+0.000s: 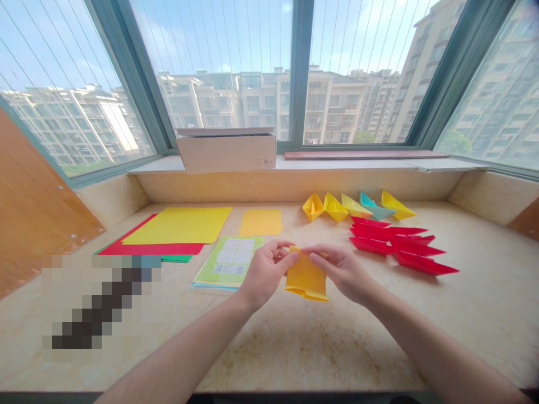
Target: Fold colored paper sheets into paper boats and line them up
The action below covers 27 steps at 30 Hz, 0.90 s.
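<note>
A folded piece of orange-yellow paper point(306, 278) is held up between both hands, its lower edge showing layered folds. My left hand point(269, 266) pinches its upper left corner between thumb and fingers. At the upper right, my right hand point(337, 268) grips the same paper, thumb on the near face. To the right of my hands lie several red paper boats point(415, 245) in a cluster. Behind them stands a row of paper boats, including a yellow boat point(335, 207) and a blue boat point(376, 207).
Yellow sheets point(179, 224) lie over red and green ones at the left. Beside them are square orange paper point(260, 221) and a green paper packet point(227, 261). A white box point(227, 154) stands on the sill point(337, 164). Pixelation hides an area at the left.
</note>
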{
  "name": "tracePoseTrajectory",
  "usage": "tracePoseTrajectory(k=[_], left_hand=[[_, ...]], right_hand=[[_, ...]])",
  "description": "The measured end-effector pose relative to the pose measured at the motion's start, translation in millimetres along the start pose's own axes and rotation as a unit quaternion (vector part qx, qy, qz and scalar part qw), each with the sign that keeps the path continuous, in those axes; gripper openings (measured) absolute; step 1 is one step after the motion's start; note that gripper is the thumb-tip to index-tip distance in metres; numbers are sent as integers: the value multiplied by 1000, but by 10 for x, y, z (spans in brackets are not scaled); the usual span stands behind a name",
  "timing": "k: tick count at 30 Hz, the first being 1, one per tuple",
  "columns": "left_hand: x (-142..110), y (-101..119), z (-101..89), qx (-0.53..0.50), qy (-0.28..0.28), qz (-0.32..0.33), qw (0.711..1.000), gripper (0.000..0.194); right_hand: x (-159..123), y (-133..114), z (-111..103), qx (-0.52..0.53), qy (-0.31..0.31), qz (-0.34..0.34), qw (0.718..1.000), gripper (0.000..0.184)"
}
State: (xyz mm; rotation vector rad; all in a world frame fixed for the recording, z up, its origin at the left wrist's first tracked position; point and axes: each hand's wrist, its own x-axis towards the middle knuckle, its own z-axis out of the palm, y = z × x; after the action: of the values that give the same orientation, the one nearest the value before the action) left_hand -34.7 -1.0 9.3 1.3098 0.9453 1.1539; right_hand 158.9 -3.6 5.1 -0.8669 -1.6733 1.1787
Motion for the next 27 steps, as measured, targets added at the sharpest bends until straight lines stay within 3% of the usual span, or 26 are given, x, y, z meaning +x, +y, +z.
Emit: tracePoseTrajectory(k=[5, 17, 22, 27], left_hand=[[-16, -8, 0, 17, -48, -18, 999, 35], [-60, -63, 32, 68, -42, 13, 997, 35], [-80, -75, 54, 49, -88, -4, 995, 32], [-70, -33, 53, 57, -69, -18, 996, 33]], right_hand=[[38, 52, 25, -1, 56, 13, 998, 32], [25, 1, -22, -78, 23, 25, 996, 26], [8, -2, 28, -85, 14, 31, 996, 27], [16, 30, 62, -8, 20, 52, 998, 25]])
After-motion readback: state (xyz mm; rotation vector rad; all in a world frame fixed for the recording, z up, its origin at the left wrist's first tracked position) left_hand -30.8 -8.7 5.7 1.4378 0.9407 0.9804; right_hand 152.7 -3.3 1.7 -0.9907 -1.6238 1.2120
